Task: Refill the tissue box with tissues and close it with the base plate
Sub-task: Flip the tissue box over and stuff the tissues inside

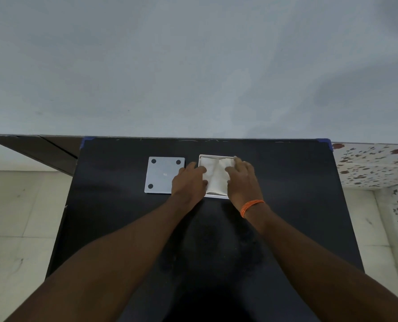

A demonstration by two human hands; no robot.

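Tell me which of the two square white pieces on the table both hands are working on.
The tissue box on the right: left hand and right hand press tissues into it. The flat base plate with dark round pads lies beside it.

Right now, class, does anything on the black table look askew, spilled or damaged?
Nothing spilled or damaged. The tissues look bunched and creased inside the open tissue box, under the left hand and right hand. The base plate lies flat beside it, not yet fitted.

white tissues [216,175], grey base plate [163,174], black table [286,194]
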